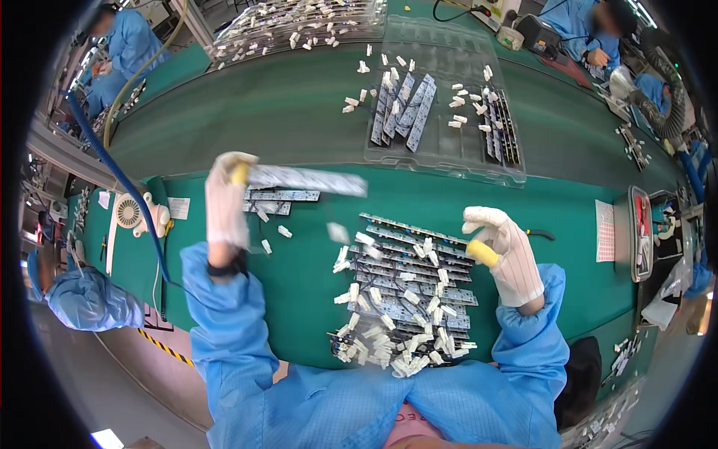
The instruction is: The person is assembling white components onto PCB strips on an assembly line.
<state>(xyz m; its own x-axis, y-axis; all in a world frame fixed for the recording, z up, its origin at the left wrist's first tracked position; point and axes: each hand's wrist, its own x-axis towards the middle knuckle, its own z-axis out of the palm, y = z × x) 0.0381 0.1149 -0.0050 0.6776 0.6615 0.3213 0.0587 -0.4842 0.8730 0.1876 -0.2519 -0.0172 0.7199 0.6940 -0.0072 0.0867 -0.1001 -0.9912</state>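
Note:
My left hand (226, 200), in a white glove with a yellow finger cot, grips one end of a long pale circuit board strip (310, 180). The strip is blurred by motion, and a blurred white connector (338, 232) hangs below it. Under and behind it lie a few flat circuit board strips (280, 207) with white connectors. My right hand (506, 251), gloved the same way, is beside the right ends of a row of stacked circuit boards (419, 288); its thumb and fingers are apart with nothing between them. A heap of white connectors (385, 348) lies along the near side of that stack.
Beyond the green mat (576, 288), a clear plastic tray (449, 153) holds more boards on a dark belt (262, 105). A blue hose (123, 179) and a white fan (142, 214) stand left. A metal bin (634, 232) sits right. Other people work nearby.

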